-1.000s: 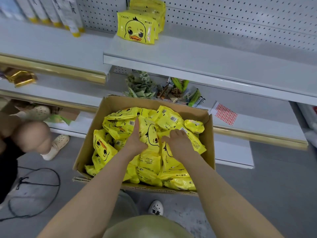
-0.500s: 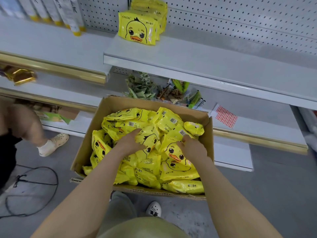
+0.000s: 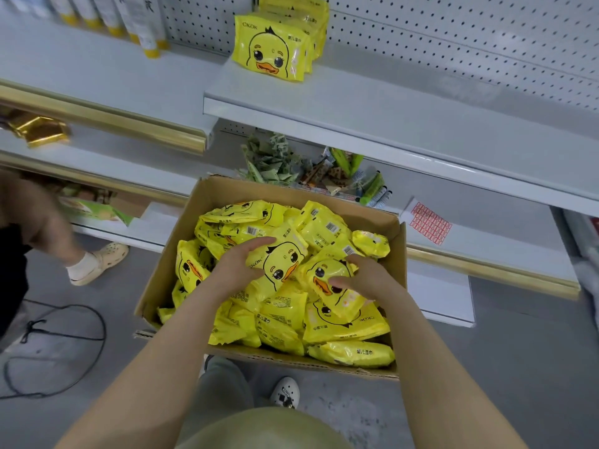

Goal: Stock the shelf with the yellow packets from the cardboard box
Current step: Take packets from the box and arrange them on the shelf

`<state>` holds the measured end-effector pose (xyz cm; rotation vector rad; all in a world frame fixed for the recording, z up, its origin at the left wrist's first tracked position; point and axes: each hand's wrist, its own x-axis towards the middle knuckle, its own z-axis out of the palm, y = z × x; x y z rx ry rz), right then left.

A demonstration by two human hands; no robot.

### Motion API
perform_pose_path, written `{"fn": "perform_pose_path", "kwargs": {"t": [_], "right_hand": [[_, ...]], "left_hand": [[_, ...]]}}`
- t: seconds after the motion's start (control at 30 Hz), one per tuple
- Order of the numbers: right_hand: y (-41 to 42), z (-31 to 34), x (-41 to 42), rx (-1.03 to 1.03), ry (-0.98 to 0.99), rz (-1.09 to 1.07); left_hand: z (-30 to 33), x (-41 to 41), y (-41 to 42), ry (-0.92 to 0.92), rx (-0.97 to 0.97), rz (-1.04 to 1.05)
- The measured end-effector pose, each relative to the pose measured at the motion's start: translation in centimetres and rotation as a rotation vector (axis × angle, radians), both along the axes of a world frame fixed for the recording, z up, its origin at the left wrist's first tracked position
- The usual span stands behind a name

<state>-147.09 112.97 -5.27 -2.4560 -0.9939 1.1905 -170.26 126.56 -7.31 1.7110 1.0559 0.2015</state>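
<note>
Head view looks down into an open cardboard box (image 3: 397, 254) heaped with yellow packets (image 3: 282, 322), its far wall close under the front lip of a lower shelf. The left hand (image 3: 236, 267) curls its fingers and thumb round a face-up duck packet (image 3: 278, 264) at the top of the heap; the printed word "CKOK" reads along that packet beside the thumb. The right hand (image 3: 366, 280) grips a second duck packet (image 3: 327, 280) just beside the first, thumb on its face and fingers over its far edge. Barcodes show on several packets turned face down. On the upper shelf (image 3: 405, 115) stands a short row of the same packets (image 3: 275, 48), the front one marked "CKOK" at its top left corner; to their right the white shelf board runs bare along the pegboard back. A sheet of red labels (image 3: 429, 223) lies on the lower shelf right of the box. Grey floor (image 3: 518, 367) lies open to the right of the box.
</note>
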Motion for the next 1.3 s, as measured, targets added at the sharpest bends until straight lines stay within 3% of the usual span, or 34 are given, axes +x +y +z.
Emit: {"fn": "perform_pose_path", "kwargs": {"t": [0.33,0.77,1.0,1.3], "right_hand": [[5.4,3.7,1.2,0.466,0.266,-0.077],[18.8,13.6,4.1,0.819,-0.005,-0.163],[27.6,15.8,5.4,0.800,-0.112,-0.135],[35.4,16.3,4.5,0.660,-0.403,0.076]], "left_hand": [[5.1,-1.5,6.3,-0.199,0.039,0.132],[12.9,-1.5,18.3,-0.390,0.202,0.162],[14.6,-0.7,22.5,-0.402,0.220,0.112],[15.2,1.0,27.5,-0.336,0.241,-0.043]]}}
